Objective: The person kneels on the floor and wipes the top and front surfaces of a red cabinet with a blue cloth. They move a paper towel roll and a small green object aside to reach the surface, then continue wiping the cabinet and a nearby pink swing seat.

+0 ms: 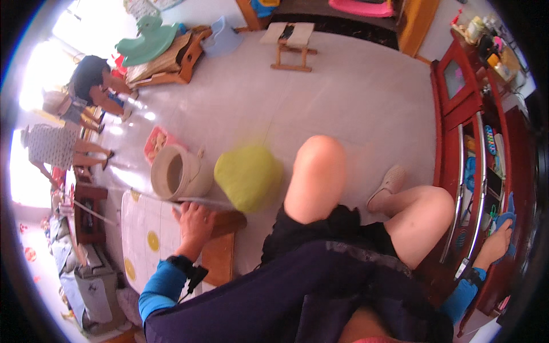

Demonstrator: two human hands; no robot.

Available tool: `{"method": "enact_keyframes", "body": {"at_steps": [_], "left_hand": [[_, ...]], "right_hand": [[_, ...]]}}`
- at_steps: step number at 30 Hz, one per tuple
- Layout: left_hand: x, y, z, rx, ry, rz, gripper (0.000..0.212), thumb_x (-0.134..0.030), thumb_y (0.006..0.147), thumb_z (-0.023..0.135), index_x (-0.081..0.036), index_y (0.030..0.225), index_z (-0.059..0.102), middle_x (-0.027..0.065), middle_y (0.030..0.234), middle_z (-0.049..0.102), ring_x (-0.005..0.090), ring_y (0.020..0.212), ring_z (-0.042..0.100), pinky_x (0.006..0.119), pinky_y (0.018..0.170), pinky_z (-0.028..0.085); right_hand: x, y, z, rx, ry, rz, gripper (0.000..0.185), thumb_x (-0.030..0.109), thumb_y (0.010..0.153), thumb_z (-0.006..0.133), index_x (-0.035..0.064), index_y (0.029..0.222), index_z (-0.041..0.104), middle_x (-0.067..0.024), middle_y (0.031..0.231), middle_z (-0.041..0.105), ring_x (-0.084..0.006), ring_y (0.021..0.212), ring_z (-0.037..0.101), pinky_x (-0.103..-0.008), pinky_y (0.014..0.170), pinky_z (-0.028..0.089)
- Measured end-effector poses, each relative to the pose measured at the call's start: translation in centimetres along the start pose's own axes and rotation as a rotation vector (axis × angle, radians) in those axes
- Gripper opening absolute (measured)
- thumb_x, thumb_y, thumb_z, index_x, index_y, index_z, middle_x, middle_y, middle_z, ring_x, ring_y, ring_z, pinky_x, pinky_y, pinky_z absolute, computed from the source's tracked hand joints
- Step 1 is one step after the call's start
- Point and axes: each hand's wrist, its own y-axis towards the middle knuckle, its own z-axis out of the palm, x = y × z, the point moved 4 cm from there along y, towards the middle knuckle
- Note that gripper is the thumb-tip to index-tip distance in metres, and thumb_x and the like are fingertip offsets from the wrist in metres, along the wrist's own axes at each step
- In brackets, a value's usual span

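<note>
My right hand (495, 242) presses a blue cloth (507, 218) against the top edge of a dark red wooden cabinet (499, 171). The cloth bunches under my fingers and sticks out beyond them. On the other side, my left hand (193, 225) rests on the edge of a low table (165, 225), whose white cover has round yellow prints. Its fingers lie over the rim and hold no loose object. A beige plastic bucket (201, 171) stands just beyond this table. Beside it is a blurred yellow-green stool or cushion (248, 178).
A pink basin (154, 141) holding small items is behind the bucket. A folding stool (294, 45) stands farther off on the pale floor. At the left are several people, one bending (92, 81). A green rocking toy (148, 40) sits on a wooden frame. Clutter (493, 51) tops the cabinet's far end.
</note>
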Motion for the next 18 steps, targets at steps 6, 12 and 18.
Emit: {"method": "enact_keyframes", "body": {"at_steps": [6, 12, 18], "left_hand": [[0.0, 0.5, 0.8, -0.03, -0.054, -0.001, 0.02, -0.027, 0.08, 0.07, -0.01, 0.089, 0.069, 0.0088, 0.108, 0.06, 0.0338, 0.122, 0.045, 0.072, 0.108, 0.017], [0.2, 0.4, 0.0, 0.074, -0.085, -0.08, 0.023, -0.028, 0.077, 0.07, -0.015, 0.095, 0.072, 0.0087, 0.111, 0.059, 0.0352, 0.125, 0.042, 0.071, 0.111, 0.01], [-1.1, 2.1, 0.2, 0.045, -0.033, 0.024, 0.029, -0.03, 0.075, 0.073, -0.02, 0.102, 0.072, 0.0081, 0.117, 0.058, 0.0386, 0.127, 0.039, 0.07, 0.11, 0.013]], "right_hand": [[1.3, 1.6, -0.3, -0.007, -0.105, 0.097, 0.041, 0.012, 0.09, 0.057, 0.0018, 0.127, 0.044, -0.0168, 0.099, 0.06, -0.0324, 0.096, 0.064, -0.0398, 0.08, 0.053], [5.9, 8.5, -0.1, -0.04, 0.07, 0.148, 0.045, 0.02, 0.084, 0.071, 0.003, 0.12, 0.048, -0.0164, 0.099, 0.061, -0.0325, 0.096, 0.063, -0.04, 0.08, 0.052], [9.7, 15.3, 2.1, -0.032, 0.039, 0.122, 0.044, 0.022, 0.083, 0.073, 0.0047, 0.114, 0.048, -0.0151, 0.099, 0.062, -0.033, 0.092, 0.065, -0.0416, 0.078, 0.053]]}}
